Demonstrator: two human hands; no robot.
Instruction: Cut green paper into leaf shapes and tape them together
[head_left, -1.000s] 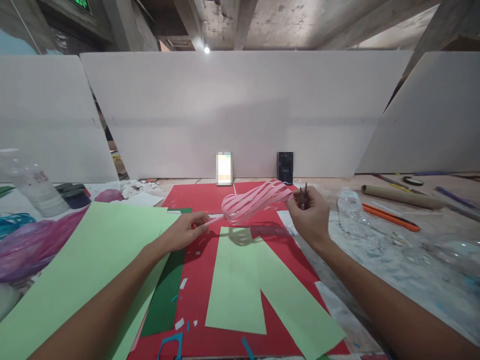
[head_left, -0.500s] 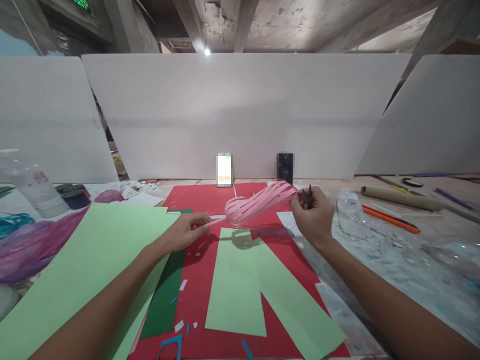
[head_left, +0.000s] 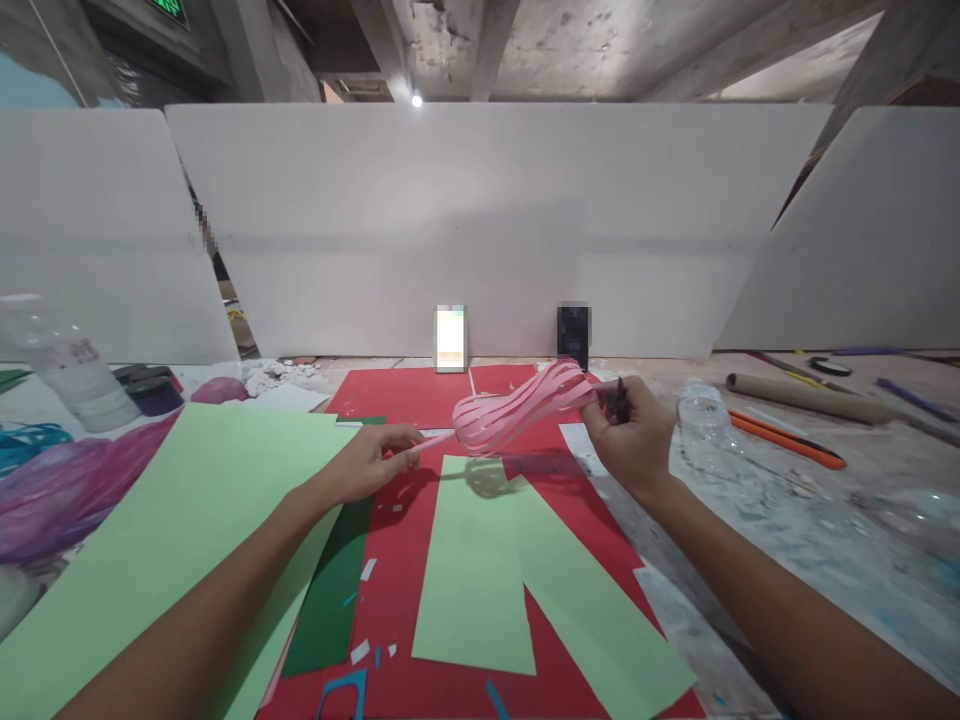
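The right hand [head_left: 631,435] has shifted slightly rightward and the pink strips [head_left: 517,408] sit closer together than before. Its grip pinches their right end, the left hand [head_left: 379,460] their thin tail, above green paper [head_left: 472,580] and a red sheet [head_left: 390,610].

A panel [head_left: 495,230] stands behind the strip bundle [head_left: 517,408].

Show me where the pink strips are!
In the head view's middle, the pink strips run from the left hand to the right hand, above the pale green paper.
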